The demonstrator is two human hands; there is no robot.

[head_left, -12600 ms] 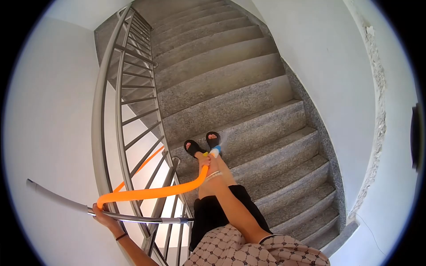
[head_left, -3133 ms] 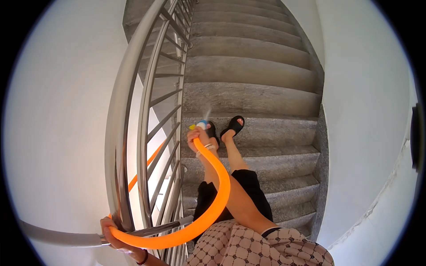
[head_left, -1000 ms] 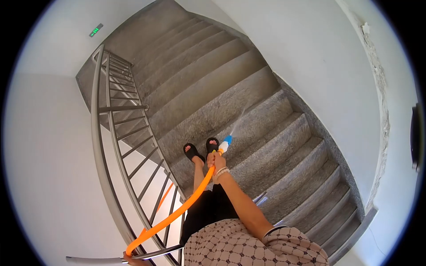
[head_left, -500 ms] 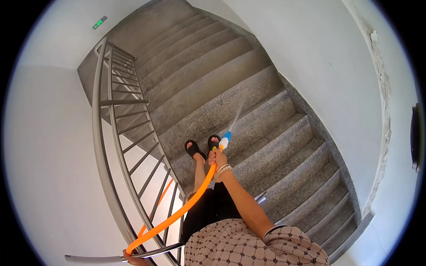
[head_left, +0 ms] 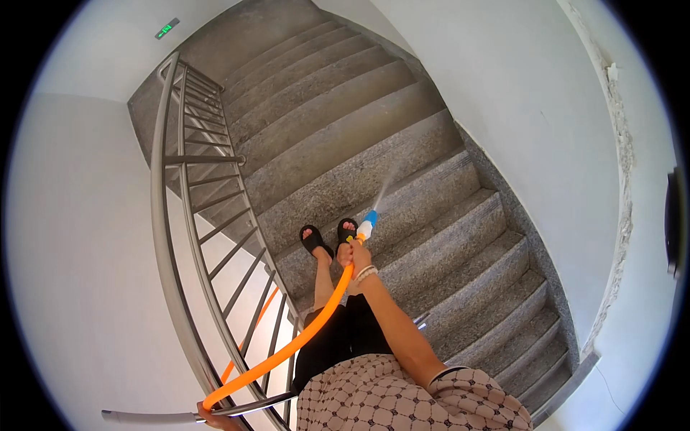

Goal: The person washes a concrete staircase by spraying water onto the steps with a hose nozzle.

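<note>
My right hand (head_left: 353, 255) is closed around the end of an orange hose (head_left: 302, 337), just behind its white and blue spray nozzle (head_left: 369, 220). A thin spray of water (head_left: 385, 188) leaves the nozzle toward the steps ahead. At the lower left, my left hand (head_left: 215, 421) is closed near the handrail, on a metal pole with a grey grip (head_left: 147, 416). The hose bends over beside that hand, whose fingers are partly hidden. From there the hose arcs across my front to the right hand, and a thinner-looking stretch shows behind the railing bars.
Grey speckled stairs (head_left: 402, 147) run down ahead of my black sandals (head_left: 314, 238). A metal railing (head_left: 167, 230) borders the left side; a white wall (head_left: 525, 93) stands to the right. A green-lit sign (head_left: 167, 29) hangs at the upper left.
The camera view has shifted slightly. Both hands keep their holds, and water still sprays from the nozzle in nearly the same direction.
</note>
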